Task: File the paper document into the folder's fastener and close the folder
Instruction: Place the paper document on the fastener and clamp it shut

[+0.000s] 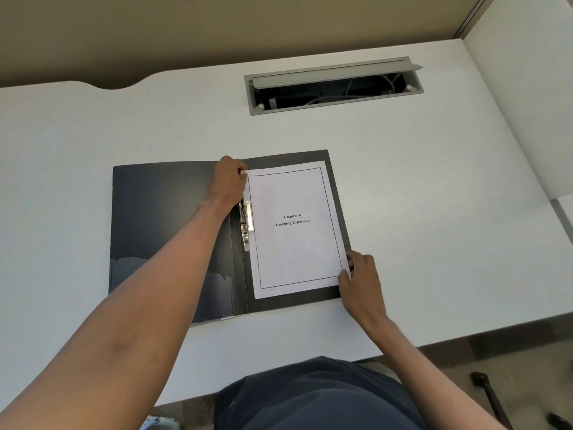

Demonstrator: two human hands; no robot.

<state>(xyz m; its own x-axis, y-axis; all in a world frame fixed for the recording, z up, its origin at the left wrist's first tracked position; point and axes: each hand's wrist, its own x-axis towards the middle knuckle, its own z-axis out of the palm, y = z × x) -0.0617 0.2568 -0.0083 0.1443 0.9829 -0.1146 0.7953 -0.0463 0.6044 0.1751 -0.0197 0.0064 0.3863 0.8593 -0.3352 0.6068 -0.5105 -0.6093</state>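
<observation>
Pinching paper point(294, 228) corners, seemingly; folder point(161, 231) open

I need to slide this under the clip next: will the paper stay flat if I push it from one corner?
Probably not by itself. The paper looks thin, likely floppy, so a one-corner push may buckle it. It seems light and could skew on the smooth folder. The left hand and right hand pinching opposite corners should keep it straight toward the clip.
</observation>
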